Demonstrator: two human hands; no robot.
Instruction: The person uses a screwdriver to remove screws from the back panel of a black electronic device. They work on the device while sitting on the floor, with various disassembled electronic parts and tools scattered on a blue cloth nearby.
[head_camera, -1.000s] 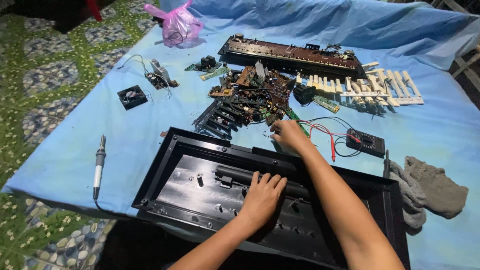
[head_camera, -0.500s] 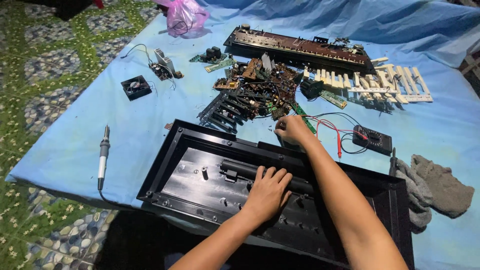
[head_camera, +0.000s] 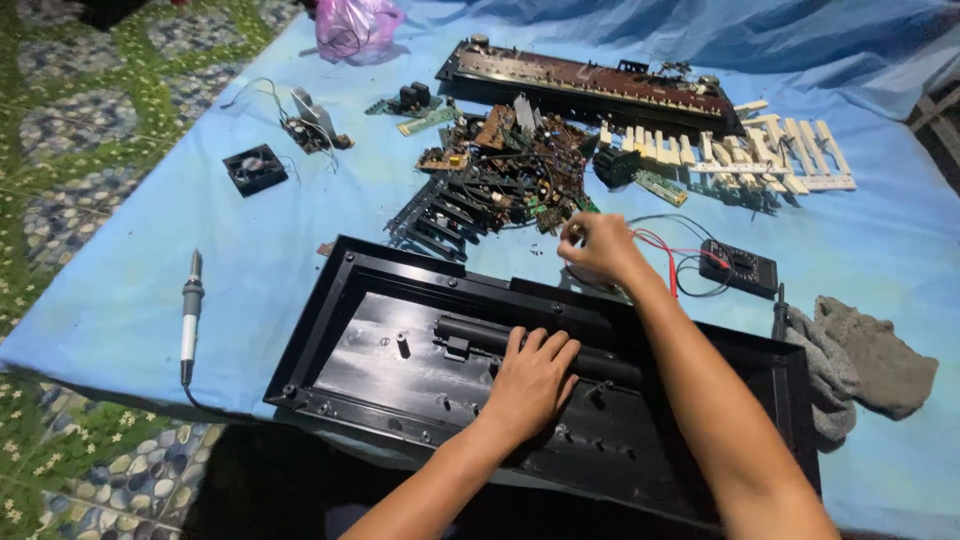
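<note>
A long black plastic keyboard shell (head_camera: 380, 345) lies open side up on a blue sheet. My left hand (head_camera: 532, 380) rests flat inside it, fingers spread over a black tubular ridge. My right hand (head_camera: 598, 249) reaches past the shell's far edge, with its fingers pinched around something small that I cannot make out. Just beyond that hand lies a heap of circuit boards and black keys (head_camera: 495, 175). A black multimeter (head_camera: 738, 266) with red and black leads sits to the right of my right hand.
A soldering iron (head_camera: 189, 305) lies at the left on the blue sheet (head_camera: 250, 250). A small black fan (head_camera: 254, 167), a wired part, a pink bag (head_camera: 355, 25), a long keybed (head_camera: 590, 85), white keys (head_camera: 780, 150) and a grey rag (head_camera: 865, 360) surround the work area.
My right hand has lifted slightly and drawn its fingers together near the shell's far edge. My left hand stays on the shell. The view has shifted a little.
</note>
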